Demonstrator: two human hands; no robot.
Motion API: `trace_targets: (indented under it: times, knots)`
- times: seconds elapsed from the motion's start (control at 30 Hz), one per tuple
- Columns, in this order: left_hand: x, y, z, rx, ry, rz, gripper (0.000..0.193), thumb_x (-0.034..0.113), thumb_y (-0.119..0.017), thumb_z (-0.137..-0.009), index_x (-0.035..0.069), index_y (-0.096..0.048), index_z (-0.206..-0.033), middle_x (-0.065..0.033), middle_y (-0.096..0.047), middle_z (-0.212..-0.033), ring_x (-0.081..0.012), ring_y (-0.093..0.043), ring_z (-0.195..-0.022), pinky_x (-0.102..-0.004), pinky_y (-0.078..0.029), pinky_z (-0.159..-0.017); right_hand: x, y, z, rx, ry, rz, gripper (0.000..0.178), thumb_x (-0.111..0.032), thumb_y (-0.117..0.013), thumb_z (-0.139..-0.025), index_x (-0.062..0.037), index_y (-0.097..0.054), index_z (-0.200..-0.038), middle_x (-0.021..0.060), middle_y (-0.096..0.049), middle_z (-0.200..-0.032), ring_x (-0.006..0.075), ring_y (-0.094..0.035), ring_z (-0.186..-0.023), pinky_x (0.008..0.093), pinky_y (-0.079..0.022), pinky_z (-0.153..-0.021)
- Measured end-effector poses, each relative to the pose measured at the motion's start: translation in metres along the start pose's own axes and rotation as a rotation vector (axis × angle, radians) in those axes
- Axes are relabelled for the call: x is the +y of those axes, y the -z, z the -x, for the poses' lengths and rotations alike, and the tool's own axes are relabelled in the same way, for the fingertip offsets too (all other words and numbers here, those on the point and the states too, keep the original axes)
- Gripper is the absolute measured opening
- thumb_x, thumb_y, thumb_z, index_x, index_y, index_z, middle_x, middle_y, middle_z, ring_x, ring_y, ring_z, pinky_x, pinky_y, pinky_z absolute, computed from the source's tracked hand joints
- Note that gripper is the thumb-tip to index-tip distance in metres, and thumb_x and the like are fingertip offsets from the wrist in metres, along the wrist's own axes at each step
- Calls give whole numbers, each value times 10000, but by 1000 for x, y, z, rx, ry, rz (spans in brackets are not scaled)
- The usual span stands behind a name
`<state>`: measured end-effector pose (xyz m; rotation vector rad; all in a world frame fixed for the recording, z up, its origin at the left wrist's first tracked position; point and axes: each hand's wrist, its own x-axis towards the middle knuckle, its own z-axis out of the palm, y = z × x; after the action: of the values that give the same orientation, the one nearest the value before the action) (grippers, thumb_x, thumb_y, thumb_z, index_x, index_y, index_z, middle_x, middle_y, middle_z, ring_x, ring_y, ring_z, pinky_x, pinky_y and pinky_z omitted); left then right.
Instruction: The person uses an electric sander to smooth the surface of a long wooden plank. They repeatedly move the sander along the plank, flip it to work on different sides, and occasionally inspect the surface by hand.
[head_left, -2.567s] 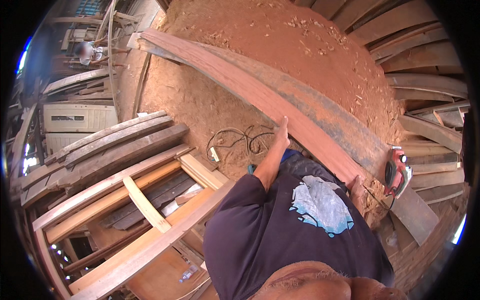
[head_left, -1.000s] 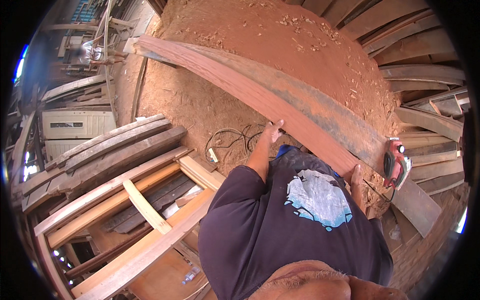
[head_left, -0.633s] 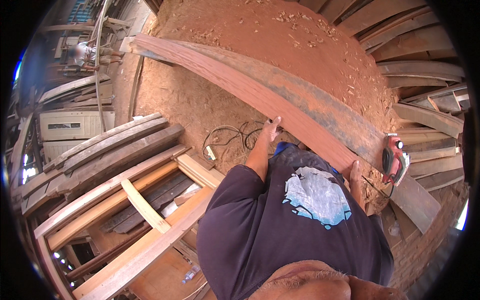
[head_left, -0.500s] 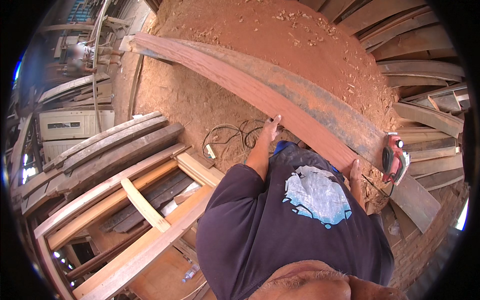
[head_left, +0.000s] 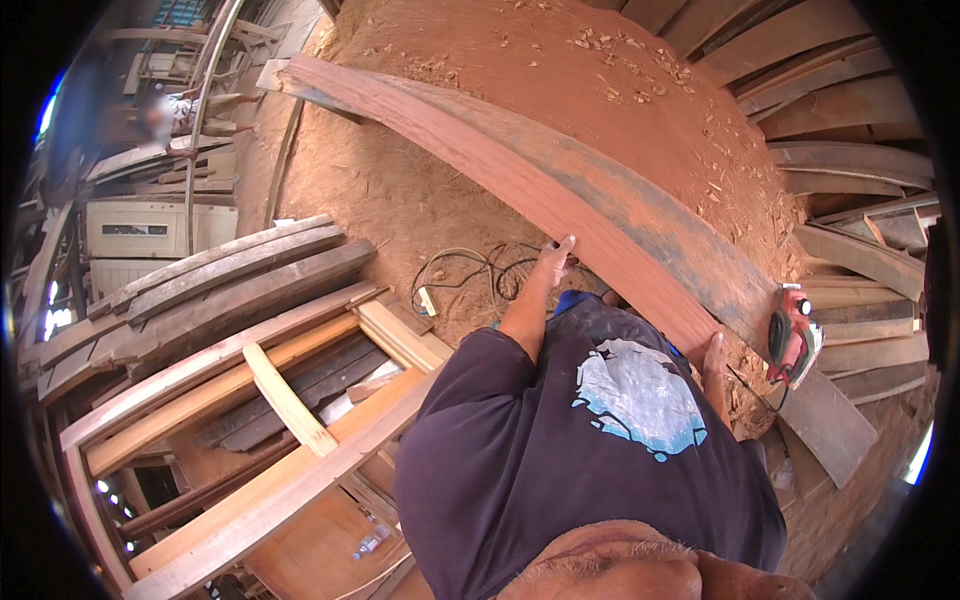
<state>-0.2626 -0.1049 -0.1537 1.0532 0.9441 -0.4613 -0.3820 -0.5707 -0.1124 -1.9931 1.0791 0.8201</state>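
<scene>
Looking down from my head, I see that little has changed in the last half second: the whole scene has swung slightly in my sight, but both hands stay at nearly the same places on the reddish board (head_left: 500, 180). So, as I judge it, I am steadying the piece rather than shifting it. My left hand (head_left: 554, 264) is at its near long edge, partway along, thumb and finger spread apart; I cannot tell how far the other fingers wrap beneath. My right hand (head_left: 714, 358) touches the near end, fingers almost straight; whether it grips underneath is hidden. Away to the left, the co-worker (head_left: 185, 110) beside a long strip (head_left: 207, 90) has shifted posture

The board is long, flat and pinkish-red, its face even and faintly grained. It runs alongside a wider weathered plank (head_left: 640, 215), grey and blotched with rusty orange, which bears a red power tool (head_left: 795, 335) near its right end. Pale, curled shavings (head_left: 610, 50) dot the powdery reddish ground (head_left: 480, 60); a dark cable (head_left: 490, 270) loops loosely there. To my left are a jointed frame (head_left: 290, 400) of smooth yellowish wood and rough grey timbers (head_left: 230, 270)
</scene>
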Motion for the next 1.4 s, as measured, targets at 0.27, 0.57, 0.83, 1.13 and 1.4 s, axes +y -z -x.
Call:
trace_targets:
  times: [0.27,0.57,0.83,1.13,1.4]
  knots:
    - [7,-11,11,28,-1,-39,759,466,-713,-861,67,-393,-1422,-167,-491,-1387,-400,-557,-1128,-558,-424,-978,0,1,-6,1,3,18,791,-643,-476,-920,24,-504,-1343,209,-506,-1349,303,-554,-1177,439,-478,-935]
    - [8,-12,14,-12,25,-57,818,529,-696,-852,74,-360,-1442,-183,-474,-1399,-417,-518,-1188,-563,-377,-1032,-2,1,-7,0,9,38,786,-643,-475,-921,19,-505,-1343,208,-508,-1344,302,-555,-1174,442,-481,-931]
    - [6,-9,9,19,37,-59,824,522,-699,-853,71,-362,-1456,-213,-471,-1404,-439,-517,-1199,-575,-398,-1026,-4,3,-7,-3,13,52,781,-643,-473,-921,15,-506,-1342,208,-510,-1339,301,-556,-1171,446,-483,-928]
    - [13,-15,21,-22,33,-50,933,562,-713,-821,32,-298,-1466,-232,-392,-1465,-481,-420,-1301,-601,-303,-1089,-4,4,-9,-2,10,67,777,-642,-472,-923,10,-507,-1342,207,-513,-1334,299,-557,-1168,449,-486,-924]
    - [-7,1,-8,-82,-113,184,831,375,-789,-809,46,-349,-1432,-175,-412,-1465,-401,-462,-1287,-600,-297,-1084,-11,3,-5,-23,17,84,772,-642,-470,-923,6,-507,-1342,206,-515,-1330,298,-558,-1165,452,-489,-921]
